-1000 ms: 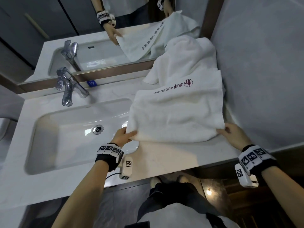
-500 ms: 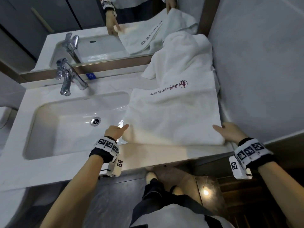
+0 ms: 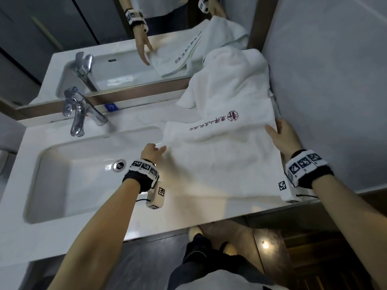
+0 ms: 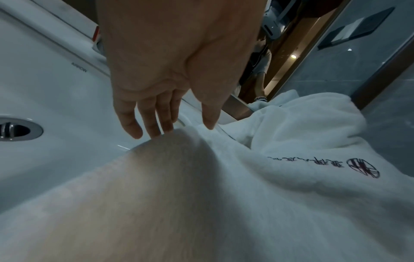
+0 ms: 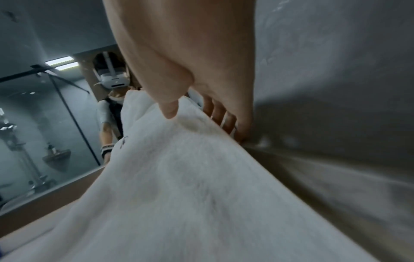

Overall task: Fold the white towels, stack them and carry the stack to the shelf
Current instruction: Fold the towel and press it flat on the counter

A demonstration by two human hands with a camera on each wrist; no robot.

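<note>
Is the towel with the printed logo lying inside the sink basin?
No. In the head view the towel lies on the countertop to the right of the sink basin, at most its left edge reaching the basin's rim.

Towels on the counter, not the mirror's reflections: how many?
2: a flat towel with the logo lies between both hands; a crumpled towel is heaped behind it by the mirror. More may hide underneath.

The white towel [image 3: 219, 155] between the hands carries a dark red round emblem with a line of Chinese characters beside it, too small to read. The basin [image 4: 44, 74] beyond the left hand [image 4: 170, 58] bears a small grey brand word on its rim, seemingly "ARROW". A blue sticker [image 3: 110, 106] under the mirror is illegible.
</note>
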